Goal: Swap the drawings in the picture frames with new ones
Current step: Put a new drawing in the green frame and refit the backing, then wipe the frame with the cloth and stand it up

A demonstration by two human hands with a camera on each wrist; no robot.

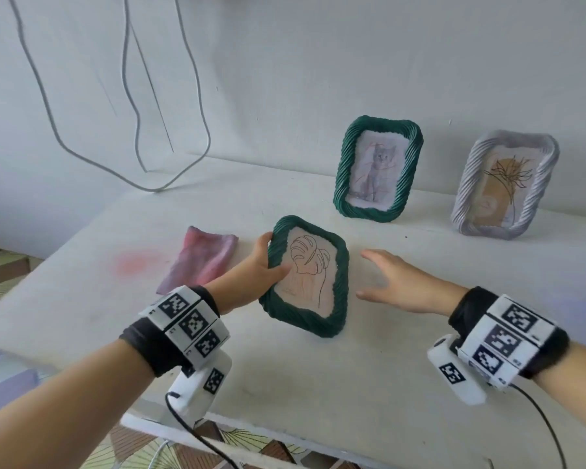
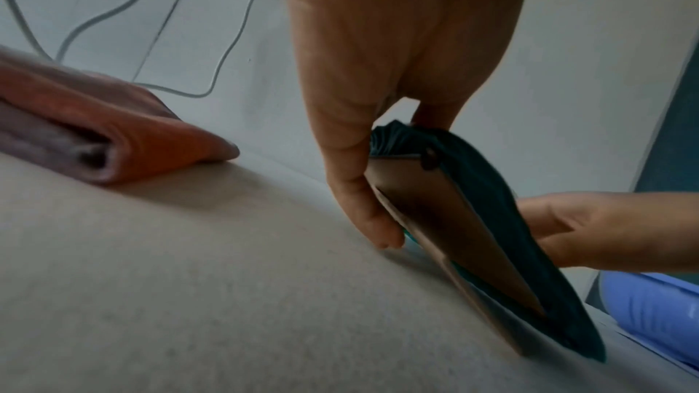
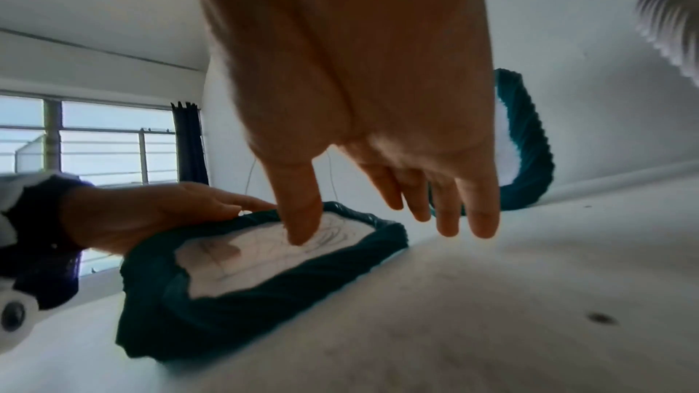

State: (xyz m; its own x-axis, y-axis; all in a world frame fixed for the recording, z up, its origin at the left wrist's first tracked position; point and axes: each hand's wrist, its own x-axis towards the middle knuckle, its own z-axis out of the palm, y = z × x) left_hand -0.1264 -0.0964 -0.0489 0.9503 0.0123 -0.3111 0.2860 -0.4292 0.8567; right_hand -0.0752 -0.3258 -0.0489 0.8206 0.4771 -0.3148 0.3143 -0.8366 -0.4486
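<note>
A dark green ribbed frame (image 1: 306,320) holding a leaf line drawing (image 1: 310,265) leans tilted, its lower edge on the white table (image 1: 369,394). My left hand (image 1: 268,257) grips its left edge, thumb on the glass and fingers behind. The left wrist view shows that hand (image 2: 378,175) at the frame's brown backing (image 2: 453,235). My right hand (image 1: 383,277) hovers just right of the frame, fingers straight, holding nothing. Seen from the right wrist, this hand (image 3: 382,172) hangs above the frame (image 3: 245,304).
A second green frame (image 1: 378,167) with a cat picture and a silver ribbed frame (image 1: 504,184) with a plant drawing stand by the wall. A folded pink cloth (image 1: 200,258) lies left of my left hand. Grey cables (image 1: 170,130) hang on the wall.
</note>
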